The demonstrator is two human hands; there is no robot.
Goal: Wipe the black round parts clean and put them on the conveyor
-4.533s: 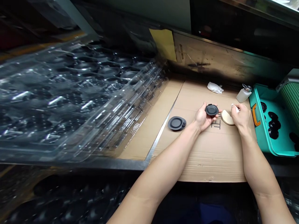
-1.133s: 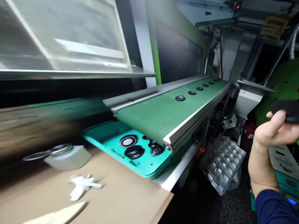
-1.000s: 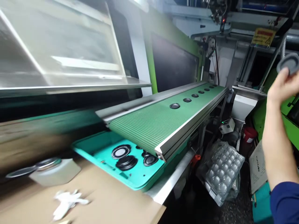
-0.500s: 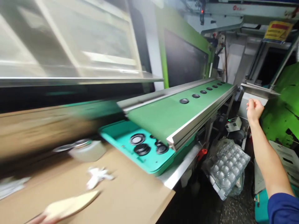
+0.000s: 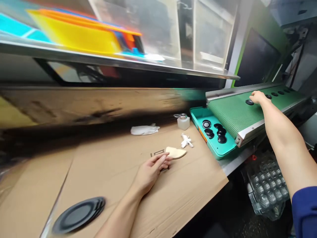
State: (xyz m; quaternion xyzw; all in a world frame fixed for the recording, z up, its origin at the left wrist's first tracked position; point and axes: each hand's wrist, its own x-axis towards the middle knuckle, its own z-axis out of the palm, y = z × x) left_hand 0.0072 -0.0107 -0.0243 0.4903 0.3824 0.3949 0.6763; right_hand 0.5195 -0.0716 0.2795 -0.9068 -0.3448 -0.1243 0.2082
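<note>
My right hand (image 5: pixel 258 97) reaches out over the green ribbed conveyor belt (image 5: pixel 235 115), right beside a black disc (image 5: pixel 249 102), and further discs sit in a row up the belt. What its palm covers is hidden. My left hand (image 5: pixel 151 172) lies on the cardboard (image 5: pixel 193 188), fingertips against a cream wedge-shaped sponge (image 5: pixel 175 152). A stack of black rubber discs (image 5: pixel 79 215) rests on the cardboard at lower left, blurred. A teal tray (image 5: pixel 213 147) holds several black discs.
A small white bottle (image 5: pixel 183 121) and crumpled white cloth (image 5: pixel 145 130) stand on the cardboard, with a white scrap (image 5: pixel 186 140) near the tray. A clear plastic blister tray (image 5: pixel 266 188) sits below the belt. A steel shelf (image 5: pixel 119 62) carrying yellow bins runs above.
My view has swung left and down. My right hand has moved from mid-air onto the belt, and the disc it held earlier no longer shows. My left hand now lies beside the sponge.
</note>
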